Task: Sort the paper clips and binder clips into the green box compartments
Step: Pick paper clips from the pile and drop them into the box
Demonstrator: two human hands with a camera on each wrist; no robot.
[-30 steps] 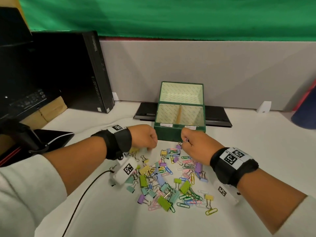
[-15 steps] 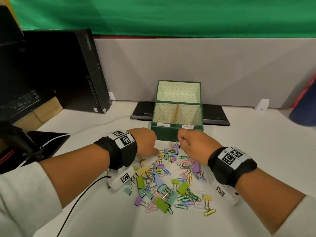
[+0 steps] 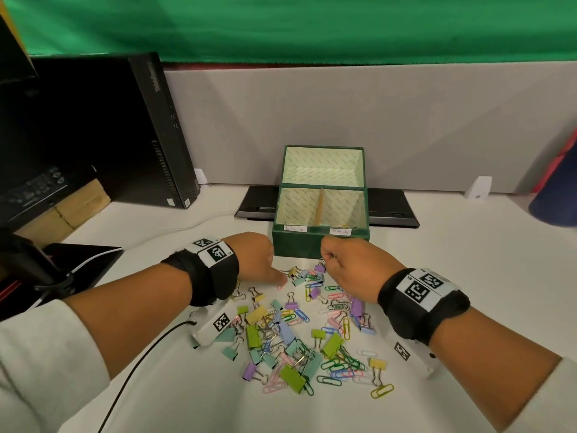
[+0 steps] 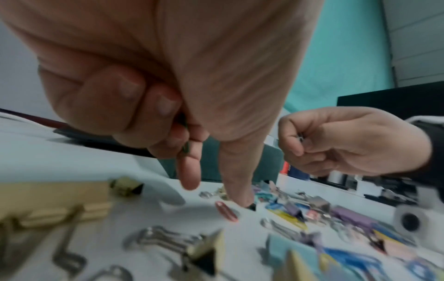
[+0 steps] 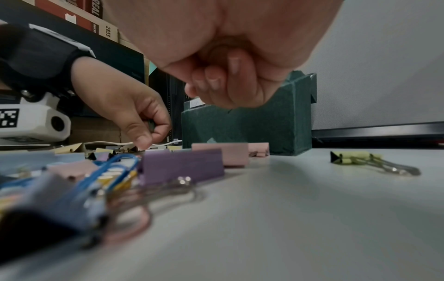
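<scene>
Open green cardboard box (image 3: 320, 243) with two labelled compartments sits far of the scattered coloured paper and binder clips (image 3: 293, 335) on the white bench (image 3: 452, 276). Left hand (image 3: 254, 259) curled, holding something thin and dark, fingertip down beside a pink paper clip (image 4: 226, 211). Right hand (image 3: 352, 267) fisted, pinching a small metallic piece near the box front.

left hand (image 3: 257, 259): low, index and thumb extended down, other fingers curled | right hand (image 3: 352, 265): raised, fingers curled tight

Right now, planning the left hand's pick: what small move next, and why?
Probably pinch the pink paper clip: the left hand has its forefinger on the table right beside it, while the right hand pinches something small.
</scene>
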